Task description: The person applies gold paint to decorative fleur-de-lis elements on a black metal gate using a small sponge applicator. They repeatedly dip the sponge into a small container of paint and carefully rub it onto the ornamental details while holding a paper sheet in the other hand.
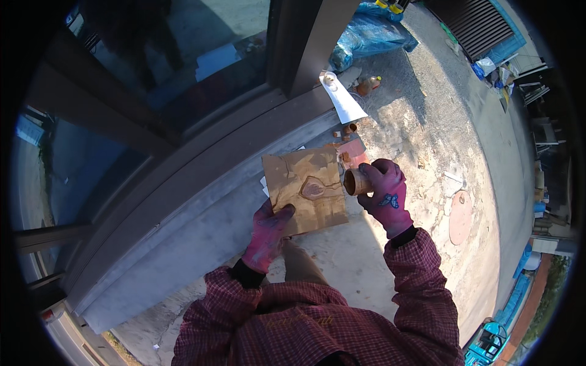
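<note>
Beyond both hands a grey ledge [201, 201] runs under dark glass [183, 67], hemming in the far side. Right of the right hand, bare concrete ground [427, 140] lies open; small copper fittings [345, 131] sit just beyond the hands. The left hand [268, 235] pinches the near left corner of a brown cardboard sheet [305, 189], thumb on top. The right hand [383, 195] is clenched around a short copper tube [355, 181], its open end touching the sheet's right edge.
</note>
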A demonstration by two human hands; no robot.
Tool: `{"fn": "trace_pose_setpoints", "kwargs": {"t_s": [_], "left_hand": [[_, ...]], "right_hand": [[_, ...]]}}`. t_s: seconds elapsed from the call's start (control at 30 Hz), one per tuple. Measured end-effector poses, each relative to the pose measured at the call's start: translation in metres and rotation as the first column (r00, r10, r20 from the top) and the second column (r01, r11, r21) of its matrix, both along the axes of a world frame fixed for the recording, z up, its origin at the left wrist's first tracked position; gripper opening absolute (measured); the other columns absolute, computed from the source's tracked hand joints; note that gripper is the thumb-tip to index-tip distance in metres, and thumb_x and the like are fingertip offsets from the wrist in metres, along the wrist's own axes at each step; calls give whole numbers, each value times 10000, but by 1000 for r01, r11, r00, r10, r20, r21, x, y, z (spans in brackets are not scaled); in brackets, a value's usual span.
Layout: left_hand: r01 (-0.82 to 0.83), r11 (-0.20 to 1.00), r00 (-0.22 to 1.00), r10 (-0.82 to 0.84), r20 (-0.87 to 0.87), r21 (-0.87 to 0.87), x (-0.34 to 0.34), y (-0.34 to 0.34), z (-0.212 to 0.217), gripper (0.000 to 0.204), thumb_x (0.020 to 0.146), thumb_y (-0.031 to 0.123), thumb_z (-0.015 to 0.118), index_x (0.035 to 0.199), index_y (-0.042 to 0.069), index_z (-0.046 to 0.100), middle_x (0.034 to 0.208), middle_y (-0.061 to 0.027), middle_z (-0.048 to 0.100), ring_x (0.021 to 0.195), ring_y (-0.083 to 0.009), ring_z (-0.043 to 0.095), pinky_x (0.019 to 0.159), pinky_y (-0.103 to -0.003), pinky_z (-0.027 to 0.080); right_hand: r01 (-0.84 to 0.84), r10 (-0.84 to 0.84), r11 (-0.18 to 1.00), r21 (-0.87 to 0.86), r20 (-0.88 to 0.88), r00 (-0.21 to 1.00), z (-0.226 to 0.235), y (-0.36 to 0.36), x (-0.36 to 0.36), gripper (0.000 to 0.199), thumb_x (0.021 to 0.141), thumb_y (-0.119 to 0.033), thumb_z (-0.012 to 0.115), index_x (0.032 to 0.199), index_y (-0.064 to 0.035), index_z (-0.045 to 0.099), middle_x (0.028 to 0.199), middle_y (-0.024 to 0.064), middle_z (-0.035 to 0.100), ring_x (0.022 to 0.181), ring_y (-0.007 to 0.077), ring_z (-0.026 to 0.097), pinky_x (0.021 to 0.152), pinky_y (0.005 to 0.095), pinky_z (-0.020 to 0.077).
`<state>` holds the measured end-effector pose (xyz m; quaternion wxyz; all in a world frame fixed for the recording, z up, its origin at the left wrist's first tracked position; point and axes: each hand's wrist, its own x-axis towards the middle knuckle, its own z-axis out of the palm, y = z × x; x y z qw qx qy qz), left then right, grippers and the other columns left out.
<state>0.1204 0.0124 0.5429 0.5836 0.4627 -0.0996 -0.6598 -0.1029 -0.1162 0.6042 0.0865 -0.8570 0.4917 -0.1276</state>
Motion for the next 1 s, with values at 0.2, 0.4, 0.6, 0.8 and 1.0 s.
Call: {"fn": "trace_pose_setpoints", "kwargs": {"t_s": [0.2,0.4,0.6,0.8,1.0], "left_hand": [[-52,993,998,55,-25,103,14,-19,-8,438,895,73,601,1309,14,471,1171,-88,601,995,-199,631,821,-341,564],[-147,957,978,103,181,249,31,-31,-50,457,891,113,614,1319,54,465,1148,-78,606,974,-191,644,747,-340,594],[-187,932,959,104,265,312,42,-23,-125,452,896,79,591,1330,68,463,1162,-61,607,975,-181,643,760,-319,583],[-226,899,944,108,311,376,35,-20,-184,471,890,48,554,1345,64,435,1172,-79,596,997,-195,630,794,-334,571],[-221,893,962,134,239,392,34,-16,-190,473,858,-28,540,1321,43,473,1177,-94,597,1027,-210,620,860,-361,545]], "right_hand": [[177,-312,914,364,354,882,-135,-22,-42,610,597,-79,817,1153,-73,566,1127,111,594,1030,245,600,887,354,494],[216,-582,756,617,483,654,-340,-11,-59,648,586,-98,832,1174,-96,558,1135,88,614,1081,242,584,908,363,482],[304,-701,640,706,374,607,-500,9,-42,670,598,-73,823,1206,-96,544,1156,81,600,1083,234,588,892,351,498],[249,-821,518,818,395,412,-601,13,-22,702,626,40,775,1254,-92,491,1185,48,571,1115,188,558,933,319,471],[256,-832,498,828,373,412,-637,16,-16,827,608,63,771,1341,-77,415,1262,79,523,1170,213,521,973,304,452]]}}
